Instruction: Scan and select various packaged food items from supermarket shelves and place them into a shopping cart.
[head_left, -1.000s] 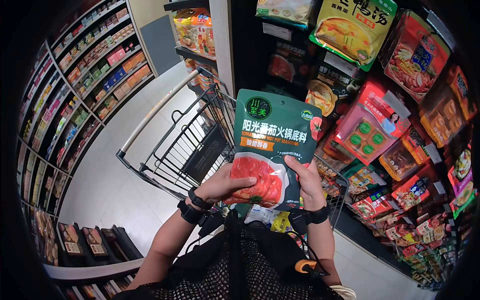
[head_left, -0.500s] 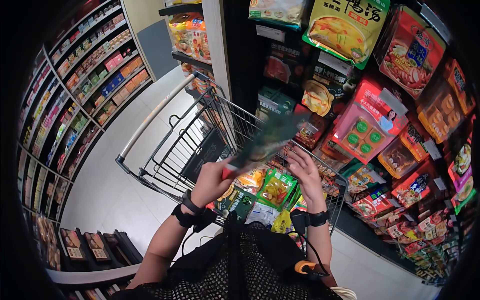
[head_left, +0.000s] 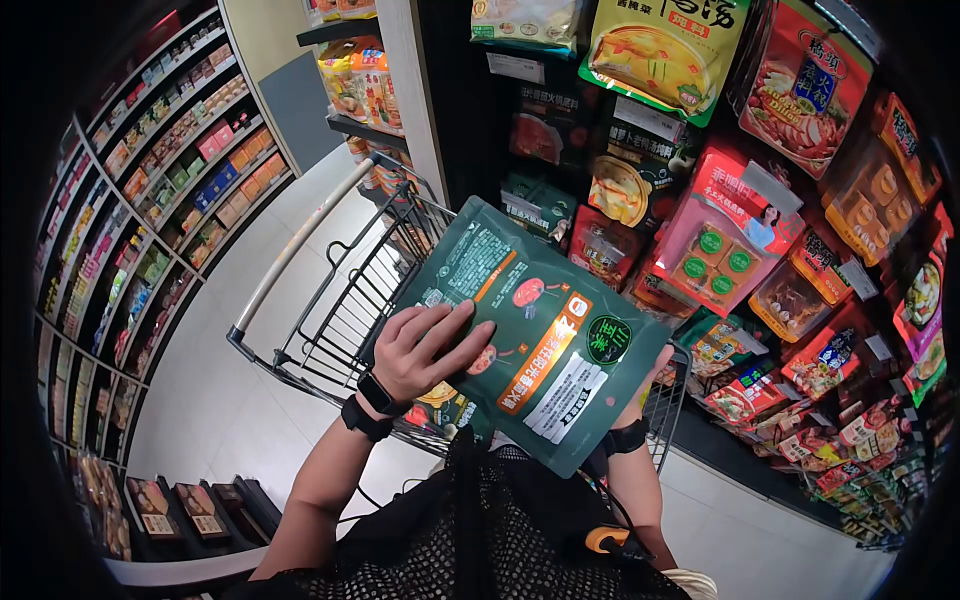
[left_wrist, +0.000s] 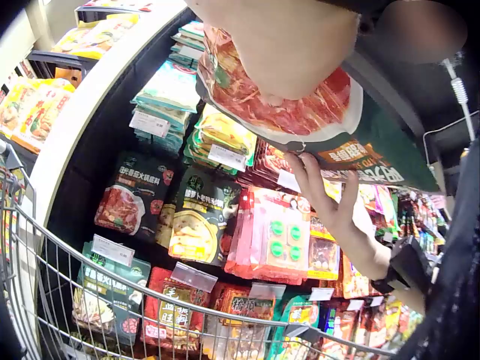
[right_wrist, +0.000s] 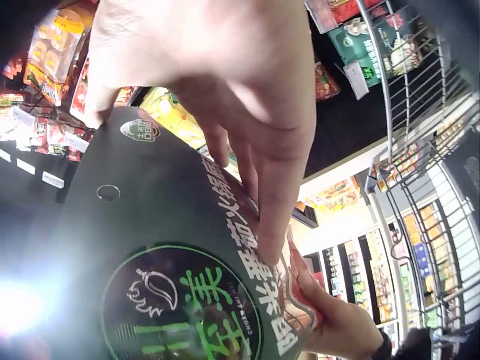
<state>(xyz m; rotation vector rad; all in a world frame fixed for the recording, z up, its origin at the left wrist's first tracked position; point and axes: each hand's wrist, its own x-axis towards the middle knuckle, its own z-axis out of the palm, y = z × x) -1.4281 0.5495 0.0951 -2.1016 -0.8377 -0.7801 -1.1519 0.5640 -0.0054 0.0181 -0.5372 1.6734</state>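
Observation:
A dark green pouch of tomato hot pot seasoning point(head_left: 560, 300) is tilted above the cart, its printed back facing up in the head view. My left hand point(head_left: 425, 350) grips its left end, fingers spread over the back and thumb against the front. The thumb presses beside the red tomato picture in the left wrist view. Mostly hidden under the pouch's right end, my right hand point(head_left: 642, 392) shows only its thumb side and wrist. In the right wrist view its extended fingers point(right_wrist: 274, 202) touch the pouch's front, with the thumb close to one edge.
Beneath the pouch stands a wire shopping cart point(head_left: 335, 300) with several packets in it. Hanging seasoning packs point(head_left: 800, 95) fill the dark rack ahead and to the right. Curved shelves point(head_left: 150, 170) of boxed goods line the left, with a pale tiled floor point(head_left: 225, 345) between.
The pouch has turned over from its front to its back. My left hand has kept hold through the turn; my right hand let go midway and now touches the underside.

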